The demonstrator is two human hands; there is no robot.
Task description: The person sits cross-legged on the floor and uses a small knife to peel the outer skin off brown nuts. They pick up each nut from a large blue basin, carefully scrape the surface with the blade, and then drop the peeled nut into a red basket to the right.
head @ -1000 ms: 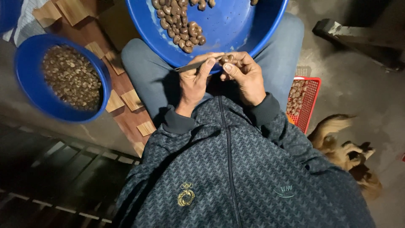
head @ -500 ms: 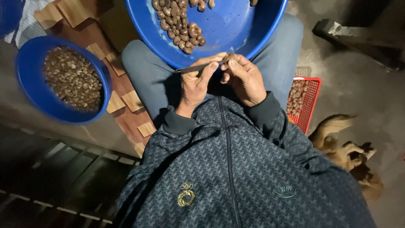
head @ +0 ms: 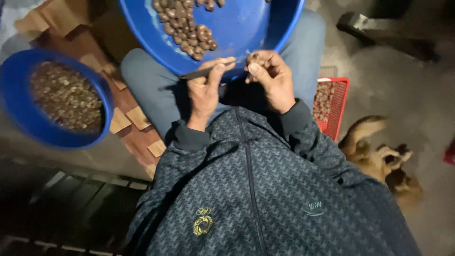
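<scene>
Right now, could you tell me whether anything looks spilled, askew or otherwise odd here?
Nothing looks spilled: the nuts stay inside the blue basin on the lap. The only oddity is a dog lying beside the red basket.

The top edge cuts off the far half of the basin (head: 156,42) on my lap. My right hand (head: 270,78) closes over a nut (head: 254,58), too small to tell apart from my fingers. The red basket (head: 339,106) hides partly behind my right sleeve. The dog (head: 379,156) is blurred.
</scene>
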